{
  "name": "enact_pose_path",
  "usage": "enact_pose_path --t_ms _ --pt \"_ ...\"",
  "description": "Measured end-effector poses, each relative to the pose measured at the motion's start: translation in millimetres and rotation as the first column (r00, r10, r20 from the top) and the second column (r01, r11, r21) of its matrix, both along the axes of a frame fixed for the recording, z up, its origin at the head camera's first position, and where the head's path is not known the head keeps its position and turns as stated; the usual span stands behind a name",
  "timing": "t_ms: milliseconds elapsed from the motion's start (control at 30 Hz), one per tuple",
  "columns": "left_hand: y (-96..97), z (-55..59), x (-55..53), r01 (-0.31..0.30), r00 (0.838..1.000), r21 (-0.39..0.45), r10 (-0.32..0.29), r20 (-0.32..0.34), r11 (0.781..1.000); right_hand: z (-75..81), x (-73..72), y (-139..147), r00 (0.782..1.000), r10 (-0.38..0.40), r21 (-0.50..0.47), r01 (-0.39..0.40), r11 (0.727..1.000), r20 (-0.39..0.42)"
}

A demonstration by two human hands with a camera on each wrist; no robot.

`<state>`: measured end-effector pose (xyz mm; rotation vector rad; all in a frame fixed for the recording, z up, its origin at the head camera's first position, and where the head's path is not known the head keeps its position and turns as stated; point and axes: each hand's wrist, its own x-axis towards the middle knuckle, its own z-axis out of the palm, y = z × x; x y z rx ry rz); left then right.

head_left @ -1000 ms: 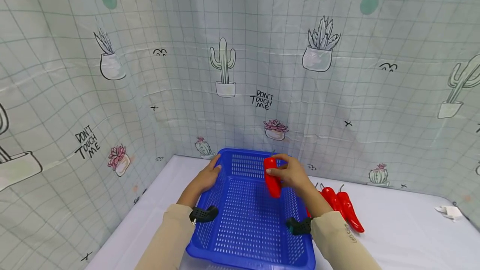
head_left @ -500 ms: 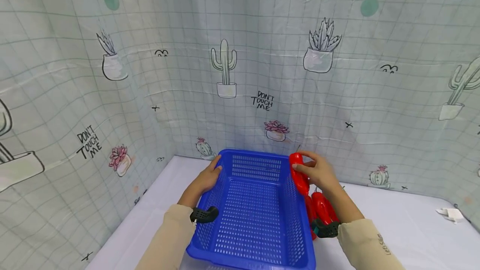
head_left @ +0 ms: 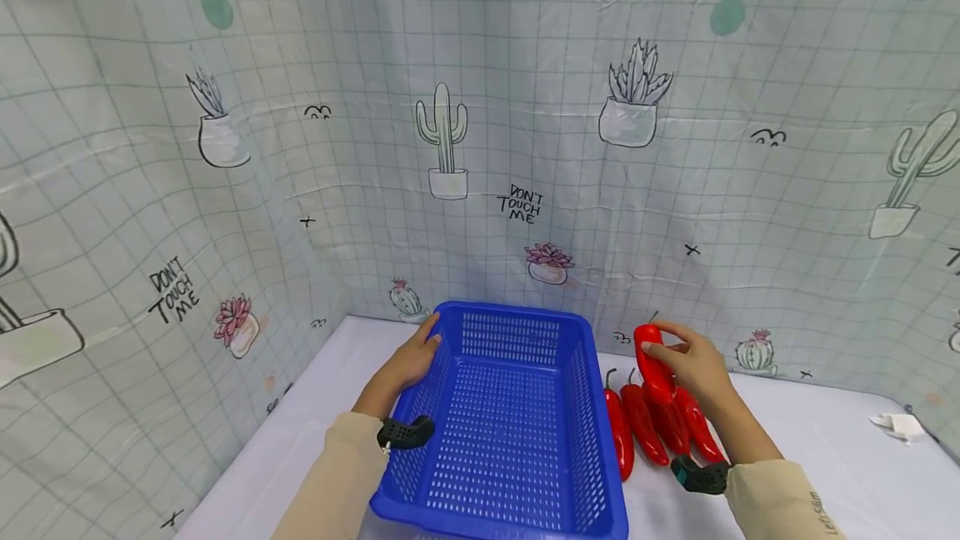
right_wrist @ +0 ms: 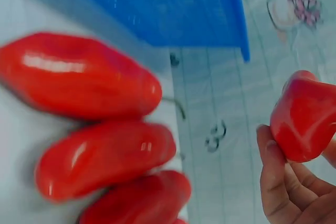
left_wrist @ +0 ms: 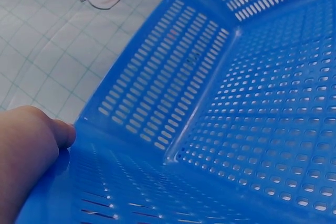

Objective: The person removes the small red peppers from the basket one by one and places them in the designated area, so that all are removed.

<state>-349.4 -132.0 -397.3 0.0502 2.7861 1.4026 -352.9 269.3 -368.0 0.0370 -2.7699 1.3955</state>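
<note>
With its thumb and fingers, my right hand point(head_left: 697, 367) pinches a red chili pepper point(head_left: 655, 373) near the stem end. It hangs tip down above several more red chili peppers point(head_left: 618, 433), which lie side by side on the table right of the basket. The right wrist view has the held pepper end-on at the right edge, apart from the lying row point(right_wrist: 79, 77). My left hand point(head_left: 408, 361) grips the left rim of a blue perforated basket point(head_left: 510, 448) near its far corner. Nothing lies in the basket. Most of the left fingers are hidden in the left wrist view.
A white cloth covers the table point(head_left: 795, 440). Behind it and at the left hangs a grid-patterned curtain point(head_left: 360, 148) with cactus drawings. A small white object point(head_left: 897, 426) lies at the far right.
My right hand has moved right with the pepper, from over the basket, across its right rim, to above the other peppers. The left hand keeps its place on the rim.
</note>
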Motion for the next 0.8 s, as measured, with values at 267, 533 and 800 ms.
enact_pose_path --t_ms 267,533,800 --pt "-1.3 -0.8 -2.1 0.011 1.0 0.026 -0.011 0.001 1.0 -14.9 1.1 38 0.995 -0.096 0.044 0.096 0.994 0.005" --pt "-3.5 -0.8 -0.9 0.012 1.0 0.029 -0.012 -0.005 0.999 -30.1 1.7 71 0.976 -0.206 0.048 0.203 0.978 0.063" --pt "-7.4 -0.1 0.4 0.008 1.0 0.02 -0.008 0.0 1.0 -50.9 2.5 90 0.965 -0.255 0.181 0.241 0.953 0.055"
